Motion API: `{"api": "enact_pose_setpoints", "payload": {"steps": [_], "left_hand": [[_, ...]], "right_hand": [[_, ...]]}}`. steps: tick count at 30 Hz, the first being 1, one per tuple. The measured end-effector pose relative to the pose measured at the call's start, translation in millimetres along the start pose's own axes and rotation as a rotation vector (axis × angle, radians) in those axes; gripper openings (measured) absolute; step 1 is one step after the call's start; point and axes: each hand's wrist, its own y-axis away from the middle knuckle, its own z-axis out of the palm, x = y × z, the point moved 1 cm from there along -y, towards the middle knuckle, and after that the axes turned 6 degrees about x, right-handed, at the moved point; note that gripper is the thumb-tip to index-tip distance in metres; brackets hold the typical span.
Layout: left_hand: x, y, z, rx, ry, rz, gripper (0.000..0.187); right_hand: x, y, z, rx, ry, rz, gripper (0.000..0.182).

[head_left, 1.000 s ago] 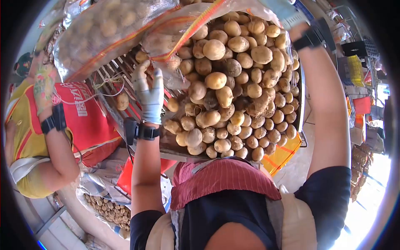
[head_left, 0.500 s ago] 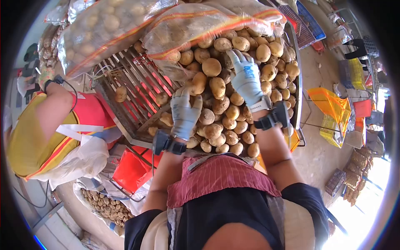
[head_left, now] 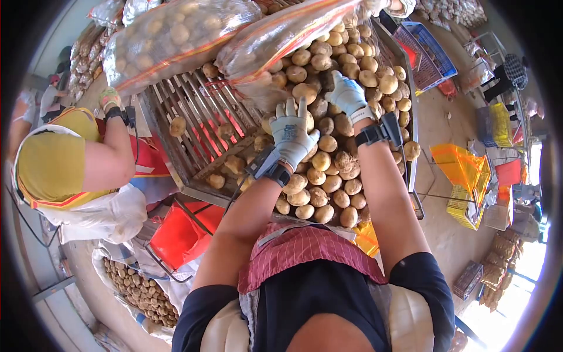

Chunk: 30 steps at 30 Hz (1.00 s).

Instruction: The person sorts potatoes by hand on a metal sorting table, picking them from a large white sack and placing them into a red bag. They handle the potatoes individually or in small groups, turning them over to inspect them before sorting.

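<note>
Several potatoes lie heaped on a slatted metal table. My left hand, in a pale glove, rests over the middle of the heap with its fingers spread, touching potatoes. To its upper right is my right hand, also gloved, its fingers curled down onto the potatoes beside a dark one; whatever lies beneath the fingers is hidden. A clear mesh bag with red and orange stripes spills over the heap's upper edge.
A full bag of potatoes lies at the table's upper left. A co-worker in yellow stands at the left, a gloved hand at that bag. Red bucket lower left; blue crate and orange bag at right.
My left hand has moved right and up, its fingers now more spread. My right hand's fingers have curled. The striped bag is lifted higher, uncovering potatoes, and another person's hand shows at its top end.
</note>
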Motion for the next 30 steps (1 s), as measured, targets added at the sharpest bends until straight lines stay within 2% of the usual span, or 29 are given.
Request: {"api": "enact_pose_setpoints", "payload": {"steps": [1,2,4,5,8,9,12,13,15,18,19,22,24,26,28,29,30], "left_hand": [[-2,-2,0,0.025,0.043,-0.012,0.07],[-5,-5,1,0.024,0.039,-0.01,0.07],[-17,-13,13,0.017,0.119,-0.05,0.045],[-23,-18,20,0.124,0.157,-0.083,0.025],[-55,-32,5,0.06,0.126,-0.114,0.025],[-66,-35,5,0.097,0.149,-0.146,0.027],[-82,-39,11,0.167,0.203,-0.152,0.03],[-79,-41,12,0.162,0.263,-0.075,0.031],[-67,-49,14,0.125,0.308,0.075,0.03],[-63,-57,35,-0.053,0.31,0.006,0.03],[-67,-59,41,-0.056,0.316,-0.002,0.03],[-84,-60,50,0.173,0.353,0.038,0.025],[-95,-62,47,0.18,0.457,-0.04,0.022],[-93,-59,38,0.175,0.448,-0.048,0.021],[-82,-55,23,0.007,0.461,0.051,0.02],[-79,-53,14,-0.208,0.416,0.105,0.019],[-75,-45,11,-0.296,0.355,0.091,0.028]], "right_hand": [[9,-7,2,0.019,-0.014,0.044,0.055],[19,-11,5,0.039,-0.03,0.093,0.055],[34,-15,7,0.097,-0.072,0.16,0.058],[45,-20,10,0.073,-0.099,0.161,0.064],[45,-25,-3,0.025,-0.092,0.218,0.077],[43,-27,-6,0.0,-0.056,0.27,0.084],[50,-44,8,0.0,0.078,0.33,0.086],[53,-50,14,0.081,0.084,0.325,0.083],[59,-63,19,0.107,0.082,0.338,0.081],[57,-76,18,0.158,0.09,0.358,0.076],[53,-77,14,0.162,0.115,0.38,0.073],[52,-85,20,0.261,0.167,0.361,0.065],[49,-94,18,0.158,0.156,0.418,0.064],[54,-99,23,0.121,0.216,0.369,0.063],[53,-100,20,0.114,0.251,0.363,0.065],[55,-99,17,0.07,0.237,0.386,0.075],[56,-97,16,0.069,0.241,0.386,0.075]]}}
